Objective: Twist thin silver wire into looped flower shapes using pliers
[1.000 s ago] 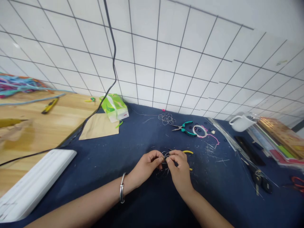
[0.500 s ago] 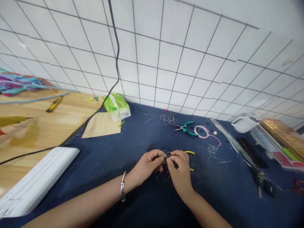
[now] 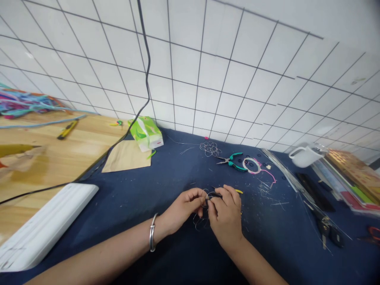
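Observation:
Thin wire bent into loops (image 3: 199, 222) is at the middle of the dark blue cloth, partly hidden by fingers. My left hand (image 3: 190, 204), a silver bangle on its wrist, pinches the wire between thumb and forefinger. Close against it, my right hand (image 3: 227, 215) is closed, with thumb and forefinger at the same wire. Its other fingers lie over a tool with yellow handles (image 3: 239, 191), mostly covered; whether they grip it I cannot tell. Beyond the hands are a looped wire flower (image 3: 210, 149) and teal-handled needle-nose pliers (image 3: 230, 161).
A white ring (image 3: 251, 165) with pink wire and cut wire scraps lie to the right. Farther right are a white mug (image 3: 305, 155), keys (image 3: 325, 233) and books. On the left are a tissue pack (image 3: 145, 132), a paper bag (image 3: 126, 156), a white power strip (image 3: 50, 225) and a black cable (image 3: 147, 75).
My right hand has turned and its outer fingers have shifted right and up, covering more of the yellow handles. My left hand stays nearly still on the wire.

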`<state>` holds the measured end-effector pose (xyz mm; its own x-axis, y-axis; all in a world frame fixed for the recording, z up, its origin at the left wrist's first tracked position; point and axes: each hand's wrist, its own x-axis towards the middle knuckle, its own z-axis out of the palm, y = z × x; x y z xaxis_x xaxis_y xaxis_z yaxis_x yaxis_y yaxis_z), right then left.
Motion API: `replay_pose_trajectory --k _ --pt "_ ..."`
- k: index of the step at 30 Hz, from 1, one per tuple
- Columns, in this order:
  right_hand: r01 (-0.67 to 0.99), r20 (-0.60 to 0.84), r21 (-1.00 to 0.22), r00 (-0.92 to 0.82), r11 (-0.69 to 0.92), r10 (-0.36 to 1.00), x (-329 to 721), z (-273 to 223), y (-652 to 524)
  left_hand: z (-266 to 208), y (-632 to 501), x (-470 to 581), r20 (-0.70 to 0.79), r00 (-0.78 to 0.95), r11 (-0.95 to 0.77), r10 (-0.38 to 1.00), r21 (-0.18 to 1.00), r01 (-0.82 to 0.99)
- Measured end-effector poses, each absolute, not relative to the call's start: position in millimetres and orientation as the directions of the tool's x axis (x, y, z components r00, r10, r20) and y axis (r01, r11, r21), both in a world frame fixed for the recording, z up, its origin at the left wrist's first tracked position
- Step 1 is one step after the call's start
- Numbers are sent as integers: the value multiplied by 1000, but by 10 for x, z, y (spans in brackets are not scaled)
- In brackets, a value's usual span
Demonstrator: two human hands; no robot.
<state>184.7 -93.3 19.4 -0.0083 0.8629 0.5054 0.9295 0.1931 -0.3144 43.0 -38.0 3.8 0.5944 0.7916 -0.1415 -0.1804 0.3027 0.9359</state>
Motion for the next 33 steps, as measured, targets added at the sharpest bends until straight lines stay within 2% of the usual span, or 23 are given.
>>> replay_pose_trajectory --k 7,18,25,33 --pt "912 507 -330 -45 242 861 1852 187 -922 30 -364 407 -172 641 397 748 890 -224" --pt "930 488 -261 -105 260 866 1916 159 -926 45 -337 379 -134 650 351 748 912 -215" --pt "950 530 -125 -180 287 829 1928 144 -946 61 -342 359 -110 657 345 746 907 -240" --pt "930 557 -225 -123 291 822 1922 200 -931 45 -343 358 -95 644 342 759 900 -270"
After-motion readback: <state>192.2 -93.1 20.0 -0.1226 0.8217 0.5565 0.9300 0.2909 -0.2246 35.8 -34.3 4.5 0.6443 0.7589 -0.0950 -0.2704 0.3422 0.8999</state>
